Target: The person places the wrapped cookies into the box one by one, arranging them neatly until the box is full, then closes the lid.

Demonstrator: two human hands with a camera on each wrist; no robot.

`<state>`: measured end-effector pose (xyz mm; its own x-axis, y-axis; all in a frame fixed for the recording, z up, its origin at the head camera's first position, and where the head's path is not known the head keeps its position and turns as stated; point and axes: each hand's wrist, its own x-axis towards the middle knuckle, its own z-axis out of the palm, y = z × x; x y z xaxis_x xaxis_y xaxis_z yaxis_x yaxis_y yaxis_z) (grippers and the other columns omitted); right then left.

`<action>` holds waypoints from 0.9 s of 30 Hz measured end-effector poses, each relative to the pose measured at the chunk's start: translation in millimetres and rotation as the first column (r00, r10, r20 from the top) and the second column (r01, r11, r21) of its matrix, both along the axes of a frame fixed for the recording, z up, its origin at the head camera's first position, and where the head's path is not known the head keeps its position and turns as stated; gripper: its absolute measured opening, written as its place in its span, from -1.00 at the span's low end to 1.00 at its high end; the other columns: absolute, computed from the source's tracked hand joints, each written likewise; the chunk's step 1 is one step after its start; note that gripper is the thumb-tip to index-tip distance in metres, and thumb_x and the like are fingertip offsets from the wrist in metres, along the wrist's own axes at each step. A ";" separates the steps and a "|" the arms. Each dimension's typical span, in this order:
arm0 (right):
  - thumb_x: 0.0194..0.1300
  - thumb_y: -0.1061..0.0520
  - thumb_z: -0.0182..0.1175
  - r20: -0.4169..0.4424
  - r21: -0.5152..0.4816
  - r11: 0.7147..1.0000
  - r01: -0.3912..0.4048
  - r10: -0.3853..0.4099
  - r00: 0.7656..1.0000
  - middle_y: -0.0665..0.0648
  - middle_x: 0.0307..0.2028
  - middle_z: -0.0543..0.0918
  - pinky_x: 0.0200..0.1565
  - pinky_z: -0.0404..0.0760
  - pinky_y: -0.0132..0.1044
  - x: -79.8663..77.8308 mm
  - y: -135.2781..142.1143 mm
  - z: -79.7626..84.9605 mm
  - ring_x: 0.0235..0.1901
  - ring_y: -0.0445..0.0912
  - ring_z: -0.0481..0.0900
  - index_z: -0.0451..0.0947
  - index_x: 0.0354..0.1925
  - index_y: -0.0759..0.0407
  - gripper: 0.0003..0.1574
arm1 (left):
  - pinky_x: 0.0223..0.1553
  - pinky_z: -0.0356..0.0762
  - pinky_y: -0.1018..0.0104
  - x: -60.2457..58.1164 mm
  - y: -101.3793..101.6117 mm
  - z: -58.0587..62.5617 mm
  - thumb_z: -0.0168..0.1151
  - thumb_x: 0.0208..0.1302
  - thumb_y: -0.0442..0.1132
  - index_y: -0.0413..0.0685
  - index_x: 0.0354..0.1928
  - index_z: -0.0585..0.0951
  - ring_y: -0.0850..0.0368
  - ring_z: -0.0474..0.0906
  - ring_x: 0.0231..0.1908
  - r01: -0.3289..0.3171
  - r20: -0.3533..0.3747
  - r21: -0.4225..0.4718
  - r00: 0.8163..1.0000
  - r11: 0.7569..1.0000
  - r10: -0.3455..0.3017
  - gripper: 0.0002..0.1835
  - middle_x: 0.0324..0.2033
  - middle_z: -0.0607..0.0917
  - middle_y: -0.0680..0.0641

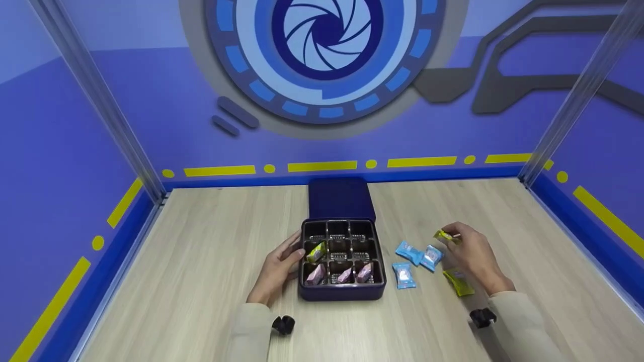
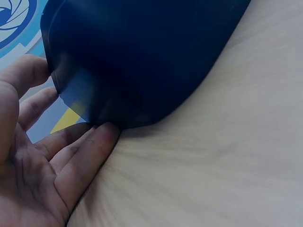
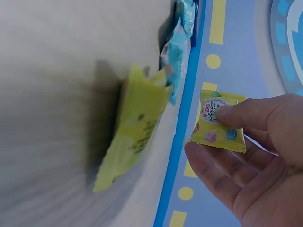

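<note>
A dark blue box (image 1: 342,293) with a brown divided tray sits mid-table. My left hand (image 1: 274,271) holds its left side, thumb at the rim and fingers against the outer wall; the wall (image 2: 142,61) fills much of the left wrist view. Right of the box, my right hand (image 1: 475,256) pinches a yellow wrapped candy (image 3: 220,123) between thumb and fingers, raised off the table. Below that hand lies another yellow wrapped candy (image 1: 459,282). Several blue wrapped candies (image 1: 403,275) lie between the box and my right hand.
In the tray, pink wrapped candies (image 1: 316,275) occupy the front row, and a yellow one (image 1: 317,252) is in the middle row's left compartment. The dark blue lid (image 1: 339,198) lies behind the box, near the back wall (image 1: 161,115). Metal posts (image 1: 95,95) stand at the corners.
</note>
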<state>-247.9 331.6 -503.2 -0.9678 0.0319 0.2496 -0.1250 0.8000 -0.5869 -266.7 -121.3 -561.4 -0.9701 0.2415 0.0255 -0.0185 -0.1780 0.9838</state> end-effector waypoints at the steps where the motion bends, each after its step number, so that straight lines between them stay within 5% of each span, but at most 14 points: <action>1: 0.50 0.32 0.27 -0.001 -0.004 1.000 -0.003 0.003 1.000 0.37 0.06 0.70 0.09 0.63 0.24 -0.7 -1.1 0.6 0.06 0.28 0.66 0.61 0.15 0.34 -0.69 | 0.18 0.65 0.01 0.1 0.0 0.1 0.27 0.58 -0.20 0.01 0.63 0.33 -0.19 0.51 0.36 0.001 0.004 0.004 1.000 1.000 -0.001 -0.33 0.52 0.38 -0.29; 16: 0.43 0.34 0.36 -0.077 -0.051 0.995 -0.084 0.079 0.994 0.31 0.01 0.74 0.06 0.66 0.21 -9.2 -17.4 7.0 0.02 0.24 0.69 0.67 0.08 0.31 -0.72 | 0.17 0.66 0.02 0.2 0.9 0.0 0.25 0.59 -0.20 -0.01 0.63 0.32 -0.19 0.54 0.33 -0.001 0.010 0.009 1.000 1.000 0.001 -0.34 0.52 0.37 -0.31; 27: 0.38 0.37 0.38 -0.056 -0.103 0.985 -0.136 0.131 0.990 0.27 0.02 0.74 0.10 0.67 0.17 -15.2 -32.7 11.2 0.05 0.21 0.69 0.67 0.07 0.29 -0.69 | 0.13 0.69 0.03 0.7 0.4 0.1 0.24 0.59 -0.19 0.02 0.64 0.31 -0.16 0.66 0.19 -0.005 0.016 -0.010 1.000 1.000 0.005 -0.33 0.52 0.38 -0.30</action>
